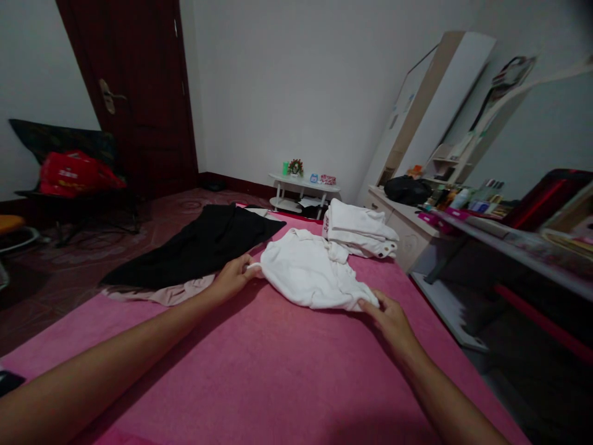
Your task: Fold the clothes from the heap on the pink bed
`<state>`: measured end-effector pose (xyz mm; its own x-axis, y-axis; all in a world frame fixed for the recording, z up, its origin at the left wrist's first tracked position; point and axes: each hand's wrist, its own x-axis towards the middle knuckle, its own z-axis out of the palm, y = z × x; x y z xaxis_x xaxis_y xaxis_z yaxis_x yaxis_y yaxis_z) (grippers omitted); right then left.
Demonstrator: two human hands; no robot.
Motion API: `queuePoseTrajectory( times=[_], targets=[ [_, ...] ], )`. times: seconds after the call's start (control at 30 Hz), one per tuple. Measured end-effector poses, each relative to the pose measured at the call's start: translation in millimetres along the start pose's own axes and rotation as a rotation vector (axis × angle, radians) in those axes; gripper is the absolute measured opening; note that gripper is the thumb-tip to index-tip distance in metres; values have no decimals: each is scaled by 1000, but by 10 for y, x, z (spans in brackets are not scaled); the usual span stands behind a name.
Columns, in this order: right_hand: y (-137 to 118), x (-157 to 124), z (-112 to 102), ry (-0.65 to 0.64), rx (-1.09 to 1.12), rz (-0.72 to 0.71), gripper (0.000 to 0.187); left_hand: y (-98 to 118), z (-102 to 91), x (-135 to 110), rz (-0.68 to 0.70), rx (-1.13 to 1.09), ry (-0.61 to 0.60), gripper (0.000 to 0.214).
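A white garment (308,269), perhaps a shirt, lies bunched on the pink bed cover (259,371); its exact kind is hard to make out. My left hand (235,275) pinches a thin corner at its left side. The near right edge is gripped between the thumb and fingers of my right hand (386,318). Just beyond the garment, to the right, sits a stack of folded white clothes (359,225). Black clothing (208,244) is spread out to the left, partly covering a pale pink piece of cloth (180,292).
A small white table (303,181) stands against the far wall. Along the right is a dresser (407,228) with a black bag (406,188) and several bottles. At the left, a folding chair (60,139) holds a red bag (76,174) near the dark door (134,80).
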<state>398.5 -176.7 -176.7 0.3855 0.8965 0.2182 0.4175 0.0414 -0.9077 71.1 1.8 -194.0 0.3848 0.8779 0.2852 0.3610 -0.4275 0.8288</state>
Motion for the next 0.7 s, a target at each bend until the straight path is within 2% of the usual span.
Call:
queuePoseTrajectory(
  times=[0.1, 0.17, 0.27, 0.33, 0.4, 0.43, 0.47, 0.53, 0.57, 0.6, 0.63, 0.7],
  targets=[
    [-131, 47, -54, 117, 312, 76, 33, 146, -97, 37, -32, -301, 140, 33],
    [-220, 48, -110, 193, 448, 128, 30, 276, -193, 54, -38, -477, 177, 35],
    [-351, -19, -221, 326, 463, 152, 25, 517, -371, 24, -34, -645, 149, 35],
    [-431, -115, -322, 339, 390, 156, 24, 668, -512, -48, -36, -670, 114, 34],
    [-488, -241, -447, 235, 290, 207, 27, 764, -672, -164, -84, -631, 34, 33],
    [-502, -305, -518, 137, 231, 250, 29, 783, -759, -233, -132, -583, -56, 32],
    [-506, -364, -591, 16, 163, 295, 30, 782, -847, -306, -189, -513, -194, 30],
    [-495, -449, -723, -248, 0, 351, 30, 737, -1017, -435, -295, -311, -558, 26],
    [-487, -467, -770, -356, -87, 350, 29, 708, -1087, -480, -323, -192, -718, 25],
    [-487, -469, -796, -428, -172, 325, 28, 686, -1138, -508, -327, -77, -825, 24],
    [-496, -455, -795, -466, -250, 282, 28, 678, -1161, -517, -307, 29, -868, 24],
    [-547, -397, -695, -472, -372, 166, 27, 720, -1103, -491, -197, 195, -843, 25]
  ],
)
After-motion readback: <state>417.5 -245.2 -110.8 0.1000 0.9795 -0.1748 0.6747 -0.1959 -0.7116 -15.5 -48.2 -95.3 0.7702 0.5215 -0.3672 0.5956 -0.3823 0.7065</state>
